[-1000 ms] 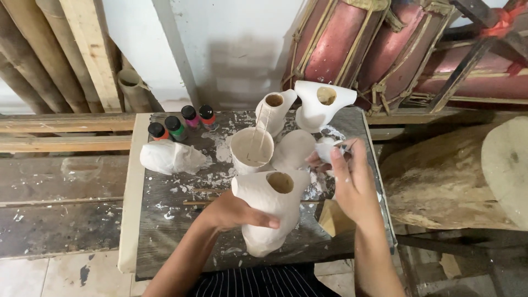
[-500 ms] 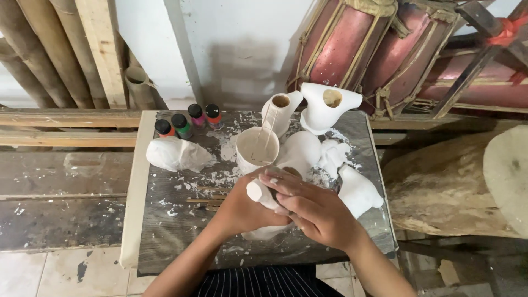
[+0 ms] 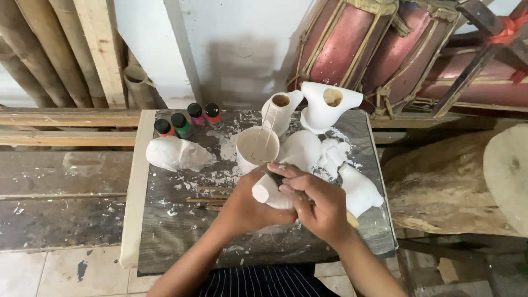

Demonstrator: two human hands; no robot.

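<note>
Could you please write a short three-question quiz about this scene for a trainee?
1. True or false: both hands hold the white plaster figure.
2. How many small paint bottles with coloured caps stand at the grey tabletop edge? A) two B) four C) six
3. What stands inside the white round cup?

Key: 1 true: left hand, right hand. 2 B. 3 a thin stick.

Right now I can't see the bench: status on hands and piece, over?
Left hand grips white plaster figure. Right hand shut on tool, working it. White cup and more casts crowd close behind.
</note>
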